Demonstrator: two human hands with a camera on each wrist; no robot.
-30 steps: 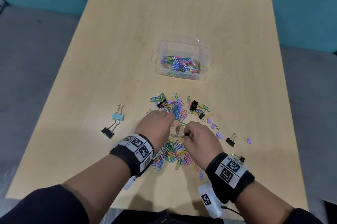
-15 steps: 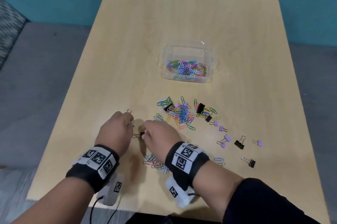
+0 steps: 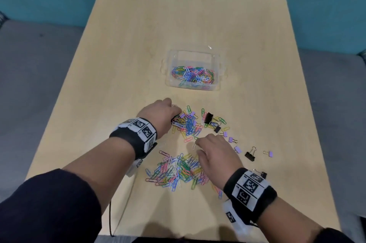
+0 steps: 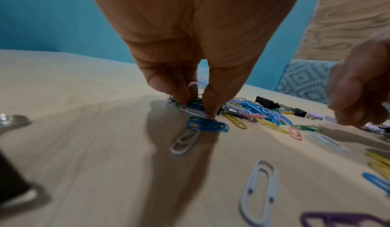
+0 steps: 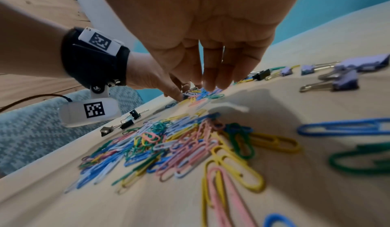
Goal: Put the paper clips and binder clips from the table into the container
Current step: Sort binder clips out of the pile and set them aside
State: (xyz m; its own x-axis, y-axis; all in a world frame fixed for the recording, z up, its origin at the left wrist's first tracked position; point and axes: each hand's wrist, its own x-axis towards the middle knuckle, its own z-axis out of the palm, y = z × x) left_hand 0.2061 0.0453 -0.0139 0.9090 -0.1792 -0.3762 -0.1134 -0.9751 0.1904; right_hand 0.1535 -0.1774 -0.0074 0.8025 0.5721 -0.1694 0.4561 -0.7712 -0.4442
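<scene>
Multicolour paper clips (image 3: 188, 124): left hand (image 3: 158, 116) grip pinches some; right hand (image 3: 215, 155) loose, empty.

Both hands have come back from the table's left side: the left hand (image 3: 158, 117) now pinches clips (image 3: 188, 124) below the container (image 3: 193, 54), the right hand (image 3: 216, 155) hovers nearer.

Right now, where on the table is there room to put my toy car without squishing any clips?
Bare wood lies behind the container up to the table's far edge, and along the left side, left of the left hand. It is crowded between the hands: one heap of paper clips by the left hand, another under the right hand, with binder clips scattered to the right.
</scene>
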